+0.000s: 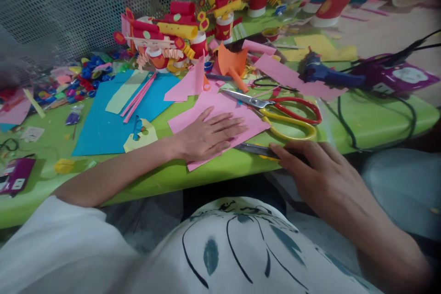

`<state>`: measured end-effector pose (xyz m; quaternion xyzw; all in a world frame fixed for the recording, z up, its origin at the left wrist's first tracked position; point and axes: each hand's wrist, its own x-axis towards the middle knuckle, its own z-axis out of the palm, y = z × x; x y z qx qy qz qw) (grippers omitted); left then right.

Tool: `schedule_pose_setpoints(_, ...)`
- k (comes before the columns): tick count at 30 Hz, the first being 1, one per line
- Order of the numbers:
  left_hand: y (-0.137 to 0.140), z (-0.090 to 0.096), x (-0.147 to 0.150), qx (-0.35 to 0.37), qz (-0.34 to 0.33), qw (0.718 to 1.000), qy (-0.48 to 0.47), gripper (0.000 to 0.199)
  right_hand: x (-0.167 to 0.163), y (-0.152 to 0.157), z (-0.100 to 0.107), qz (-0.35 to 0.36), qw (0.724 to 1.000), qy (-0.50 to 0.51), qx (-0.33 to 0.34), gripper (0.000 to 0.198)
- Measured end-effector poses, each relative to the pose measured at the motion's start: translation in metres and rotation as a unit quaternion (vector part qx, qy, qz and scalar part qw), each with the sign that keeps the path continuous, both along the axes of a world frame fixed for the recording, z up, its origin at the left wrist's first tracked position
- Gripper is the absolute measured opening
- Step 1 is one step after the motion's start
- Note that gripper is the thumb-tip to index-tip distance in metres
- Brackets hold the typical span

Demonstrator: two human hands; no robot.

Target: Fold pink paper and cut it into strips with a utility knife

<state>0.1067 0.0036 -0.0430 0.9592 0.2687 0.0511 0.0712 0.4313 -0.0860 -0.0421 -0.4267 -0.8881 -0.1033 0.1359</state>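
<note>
My left hand [208, 135] lies flat with its fingers stretched out on a sheet of pink paper [193, 119] near the table's front edge. At the right, my right hand [319, 172] is closed around a tool with a slim grey metal blade [257, 149]. Its handle is mostly hidden by my fingers, so I cannot tell the exact kind. The blade points left, low along the paper's front edge. Just beyond it lie scissors [263, 102] with one red and one yellow handle, their blades across the pink paper.
Blue card [99, 119] with pink strips [139, 98] lies left. Behind stand red and yellow paper-and-cup figures [223, 27]. A blue glue gun [330, 73], a purple box [389, 76] and a black cable [347, 124] are right. A grey stool [403, 183] stands beside the table.
</note>
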Motion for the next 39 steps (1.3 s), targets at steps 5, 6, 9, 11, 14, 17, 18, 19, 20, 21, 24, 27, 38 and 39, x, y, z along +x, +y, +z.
schedule_pose_setpoints(5,-0.01,0.013,-0.009,0.134,-0.017,0.986,-0.099,0.045,0.003,0.003,-0.006,0.008,1.0,0.011,0.009,0.051)
schedule_pose_setpoints(6,-0.014,0.017,-0.01,0.142,-0.017,0.982,-0.123,0.039,0.004,0.003,-0.007,0.011,1.0,0.013,0.01,0.052)
schedule_pose_setpoints(9,-0.025,0.03,-0.016,0.102,0.008,0.98,-0.168,0.026,0.005,0.004,-0.009,0.021,1.0,0.014,0.011,0.054)
schedule_pose_setpoints(11,-0.032,0.034,-0.023,0.067,0.006,0.988,-0.136,0.03,0.005,0.005,-0.008,0.025,0.999,0.016,0.013,0.053)
schedule_pose_setpoints(14,-0.041,0.028,-0.039,0.053,-0.018,0.997,-0.046,0.044,0.005,0.006,-0.008,0.024,0.999,0.019,0.012,0.053)
schedule_pose_setpoints(17,-0.048,0.014,-0.053,0.064,-0.003,0.998,-0.008,0.052,0.006,0.007,-0.008,0.03,0.999,0.024,0.01,0.052)
schedule_pose_setpoints(18,-0.05,0.01,-0.056,0.065,0.0,0.998,0.0,0.053,0.006,0.007,-0.008,0.032,0.999,0.024,0.011,0.051)
schedule_pose_setpoints(19,-0.051,0.006,-0.057,0.064,0.0,0.998,0.009,0.054,0.007,0.008,-0.008,0.034,0.999,0.024,0.011,0.05)
schedule_pose_setpoints(20,-0.052,0.003,-0.058,0.059,-0.001,0.998,0.016,0.054,0.007,0.009,-0.008,0.036,0.999,0.023,0.012,0.048)
schedule_pose_setpoints(21,-0.052,0.001,-0.058,0.053,-0.001,0.998,0.022,0.055,0.007,0.01,-0.007,0.037,0.999,0.022,0.011,0.048)
schedule_pose_setpoints(24,-0.051,0.001,-0.056,0.037,0.007,0.999,0.032,0.058,0.005,0.014,-0.005,0.044,0.999,0.024,0.014,0.045)
schedule_pose_setpoints(27,-0.051,0.003,-0.054,0.036,0.008,0.998,0.042,0.057,0.005,0.019,-0.004,0.05,0.998,0.028,0.015,0.049)
schedule_pose_setpoints(38,-0.051,0.003,-0.054,0.053,0.002,0.997,0.054,0.056,0.007,0.026,-0.004,0.095,0.994,0.052,-0.006,0.05)
schedule_pose_setpoints(39,-0.051,0.003,-0.054,0.053,0.002,0.997,0.054,0.056,0.007,0.027,-0.004,0.096,0.994,0.052,-0.008,0.05)
